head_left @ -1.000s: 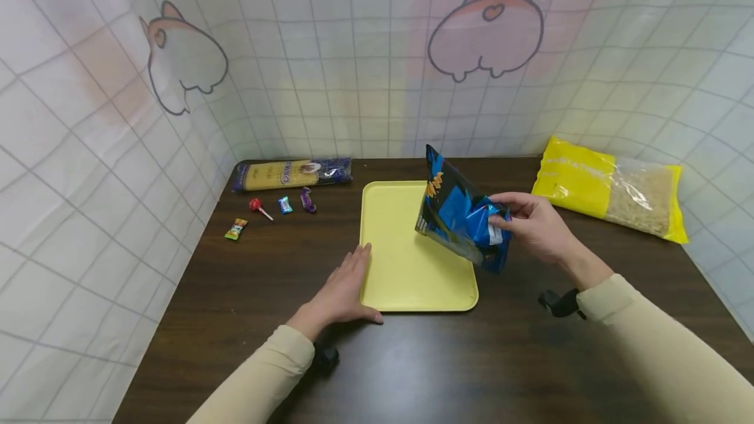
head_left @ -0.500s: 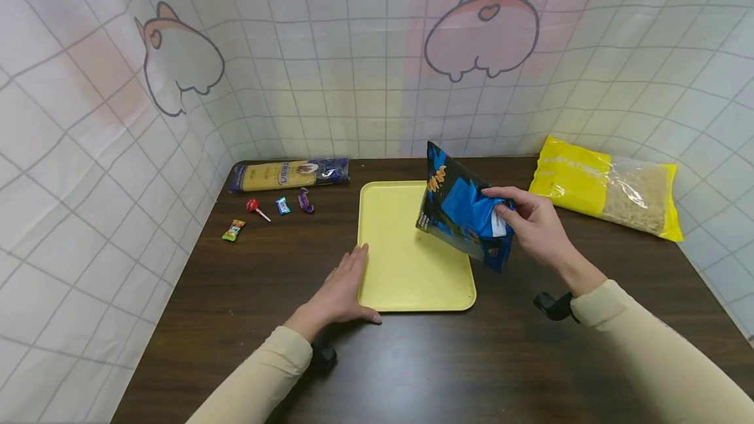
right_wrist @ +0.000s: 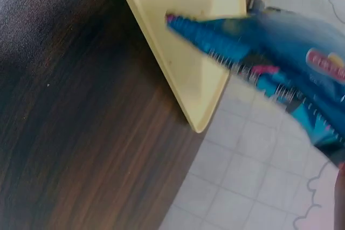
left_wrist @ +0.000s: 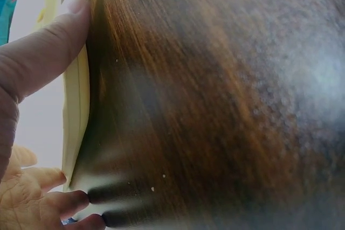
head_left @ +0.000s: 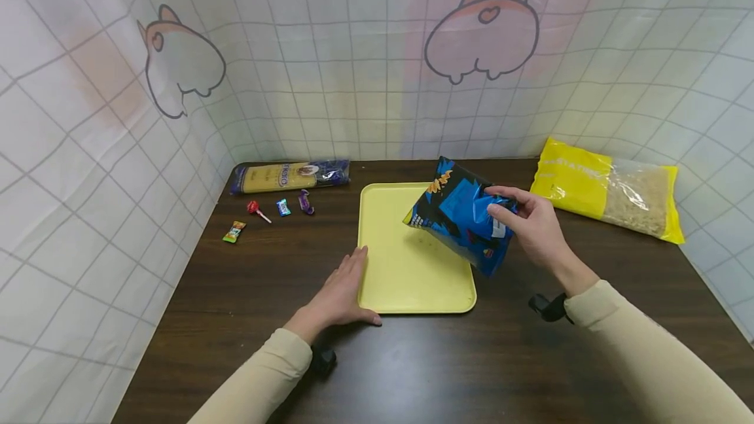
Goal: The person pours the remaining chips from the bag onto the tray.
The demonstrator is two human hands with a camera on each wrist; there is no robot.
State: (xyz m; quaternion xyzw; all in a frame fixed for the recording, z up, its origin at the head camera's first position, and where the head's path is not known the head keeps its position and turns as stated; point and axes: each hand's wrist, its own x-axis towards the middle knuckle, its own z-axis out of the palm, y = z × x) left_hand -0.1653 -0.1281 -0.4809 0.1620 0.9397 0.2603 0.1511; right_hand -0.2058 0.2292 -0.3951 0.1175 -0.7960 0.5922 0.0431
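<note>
The right hand grips the blue snack bag tilted above the yellow tray, likely mid-placement and needing a gentle lowering, while the flat, open left hand steadies the tray's edge on the bench.

My head camera looks down and forward over the whole bench. Both wrist cameras sit close, skimming its surface; all three share the yellow tray.
</note>
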